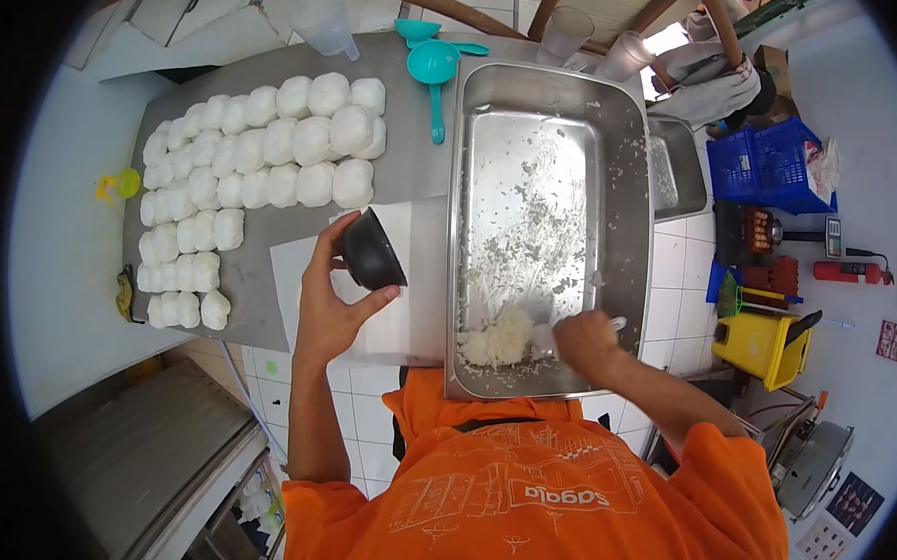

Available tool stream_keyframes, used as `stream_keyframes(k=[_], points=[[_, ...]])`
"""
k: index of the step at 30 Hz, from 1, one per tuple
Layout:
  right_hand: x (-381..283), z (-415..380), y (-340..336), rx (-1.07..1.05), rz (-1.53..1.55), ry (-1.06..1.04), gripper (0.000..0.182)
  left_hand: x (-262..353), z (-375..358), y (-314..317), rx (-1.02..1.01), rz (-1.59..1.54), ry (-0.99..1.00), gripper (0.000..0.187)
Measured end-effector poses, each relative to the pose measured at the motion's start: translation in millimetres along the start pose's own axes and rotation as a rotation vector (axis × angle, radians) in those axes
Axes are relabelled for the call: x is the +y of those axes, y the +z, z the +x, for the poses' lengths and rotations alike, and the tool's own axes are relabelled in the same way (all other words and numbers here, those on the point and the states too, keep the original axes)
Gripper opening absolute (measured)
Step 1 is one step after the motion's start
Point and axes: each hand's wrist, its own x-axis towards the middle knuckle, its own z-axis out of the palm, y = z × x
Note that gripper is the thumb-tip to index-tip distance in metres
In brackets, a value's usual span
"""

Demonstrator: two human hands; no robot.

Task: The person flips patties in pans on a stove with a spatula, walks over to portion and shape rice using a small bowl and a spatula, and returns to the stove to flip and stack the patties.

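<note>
My left hand point(332, 300) grips a small black bowl point(373, 252), tilted on its side above white paper point(412, 323). My right hand point(588, 346) is closed around a pale rice paddle point(543, 336), its handle end poking out past the fist. The paddle's blade touches a small mound of cooked rice point(501, 340) at the near end of a deep steel pan point(626, 218). Loose grains stick to the pan's floor and walls. Rows of white wrapped bundles point(264, 142) cover the left part of the steel table point(393, 168); their contents are hidden.
Two teal scoops point(434, 64) and a clear plastic jug point(324, 29) lie at the table's far edge. Clear cups point(564, 35) stand behind the pan. A smaller steel pan point(679, 165), blue crates point(769, 164) and a yellow bin point(763, 349) are on the right. Another person point(707, 81) is at the back.
</note>
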Motion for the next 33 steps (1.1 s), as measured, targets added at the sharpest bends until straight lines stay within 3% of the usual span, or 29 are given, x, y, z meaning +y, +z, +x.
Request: stream_keyframes(k=[1, 2, 5, 9, 12, 18, 21, 24, 28, 33], points=[[3.1, -11.7, -2.8, 0.006, 0.003, 0.01, 0.014, -0.2, -1.7, -0.3, -0.011, 0.016, -0.015, 0.088], [10.0, -13.9, -12.0, 0.154, 0.073, 0.058, 0.011, 1.0, -1.0, -0.3, -0.02, 0.032, -0.031, 0.088], [-2.4, -31.0, -51.5, 0.142, 0.082, -0.045, 0.011, 4.2, 0.8, 4.9, -0.037, 0.046, -0.014, 0.088], [-38.8, -2.2, 6.4, 0.088, 0.157, 0.041, 0.011, 14.4, 2.9, 6.1, -0.083, 0.023, -0.047, 0.088], [-63.6, -12.1, 6.3, 0.144, 0.193, -0.013, 0.011, 4.9, 1.8, 10.5, -0.066, -0.048, -0.047, 0.087], [-87.1, 24.5, 7.7, 0.06, 0.127, -0.108, 0.016, -7.6, 13.7, 50.8, -0.005, -0.19, 0.09, 0.089], [-89.2, 40.5, -1.4, 0.046, 0.289, -0.07, 0.019, -21.0, -1.3, 99.0, 0.068, -0.222, 0.244, 0.092], [-77.9, 36.9, -17.5, -0.156, 0.198, -0.162, 0.023, -28.5, -13.6, 129.6, -0.066, -0.386, 0.22, 0.097], [-52.0, 36.1, -18.4, -0.224, 0.393, -0.291, 0.038, -28.1, -19.4, 130.6, -0.081, -0.41, 0.18, 0.092], [-28.7, 42.4, 19.1, -0.114, 0.709, -0.487, 0.042, -13.1, -13.9, 114.4, -0.138, -0.365, 0.154, 0.089]])
